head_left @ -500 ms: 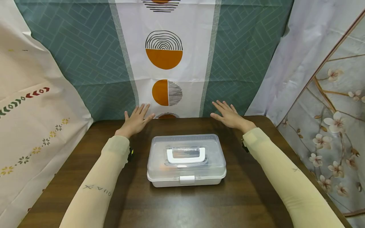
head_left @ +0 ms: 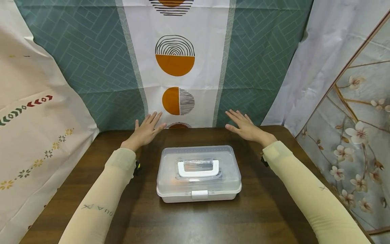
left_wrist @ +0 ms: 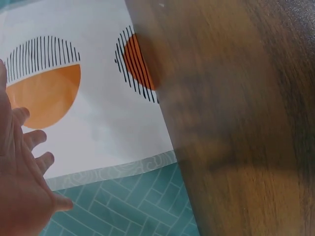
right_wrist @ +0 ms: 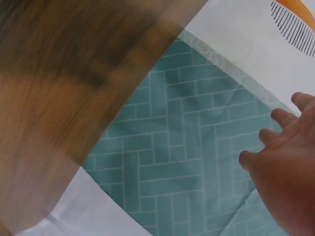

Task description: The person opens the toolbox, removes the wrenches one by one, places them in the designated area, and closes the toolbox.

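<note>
Taking the person's side as 6 o'clock, a lidded box (head_left: 199, 184) is resting on a counter (head_left: 198, 225). Its handle (head_left: 198, 174) is lying on the middle of the lid, and its latch (head_left: 199, 195) is sitting on the 6 o'clock side. The left hand (head_left: 143, 132) is staying clear of the box at 10 o'clock, fingers pointing toward 1. The right hand (head_left: 247, 129) is staying clear between 1 and 2, fingers pointing toward 10. The left sleeve (head_left: 97, 196) is coming in from 8 o'clock, the right sleeve (head_left: 304, 189) from 4. A back cloth (head_left: 186, 78) is hanging behind the counter at 12, a left cloth (head_left: 39, 132) is bordering it at 9, and a right cloth (head_left: 344, 145) at 3.
</note>
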`<state>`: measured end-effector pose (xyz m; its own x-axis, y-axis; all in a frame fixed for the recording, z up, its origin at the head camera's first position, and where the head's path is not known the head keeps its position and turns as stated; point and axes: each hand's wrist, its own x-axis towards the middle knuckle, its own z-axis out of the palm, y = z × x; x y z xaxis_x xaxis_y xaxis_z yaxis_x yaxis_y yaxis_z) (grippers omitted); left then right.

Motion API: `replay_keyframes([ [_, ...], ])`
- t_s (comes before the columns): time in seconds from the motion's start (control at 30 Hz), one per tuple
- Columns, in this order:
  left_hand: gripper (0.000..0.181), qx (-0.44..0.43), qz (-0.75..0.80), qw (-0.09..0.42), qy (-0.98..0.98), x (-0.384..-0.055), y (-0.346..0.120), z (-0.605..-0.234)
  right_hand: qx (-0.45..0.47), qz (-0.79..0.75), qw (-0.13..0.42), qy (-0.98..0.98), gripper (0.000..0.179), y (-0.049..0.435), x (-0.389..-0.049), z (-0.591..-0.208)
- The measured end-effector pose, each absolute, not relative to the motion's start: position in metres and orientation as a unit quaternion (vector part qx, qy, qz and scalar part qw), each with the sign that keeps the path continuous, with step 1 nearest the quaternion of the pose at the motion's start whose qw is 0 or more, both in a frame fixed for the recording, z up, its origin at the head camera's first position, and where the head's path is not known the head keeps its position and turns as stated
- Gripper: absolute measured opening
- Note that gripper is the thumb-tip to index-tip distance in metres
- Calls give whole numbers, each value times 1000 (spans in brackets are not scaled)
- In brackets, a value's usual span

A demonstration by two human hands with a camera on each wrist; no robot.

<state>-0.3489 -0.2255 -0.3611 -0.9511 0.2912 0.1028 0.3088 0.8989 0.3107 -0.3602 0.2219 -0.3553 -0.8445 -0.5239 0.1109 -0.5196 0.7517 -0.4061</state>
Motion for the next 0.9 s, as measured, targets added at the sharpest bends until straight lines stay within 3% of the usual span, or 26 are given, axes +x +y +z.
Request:
replay_keyframes([
  [0.47, 77, -178, -181, 18, -967, -336, -224, -356, -306, -240, -8, 921, 77, 222, -350, -343],
  [0.9, 74, -212, -239, 44, -947, -324, -226, -349, -343, -263, -6, 902, 75, 218, -339, -339],
])
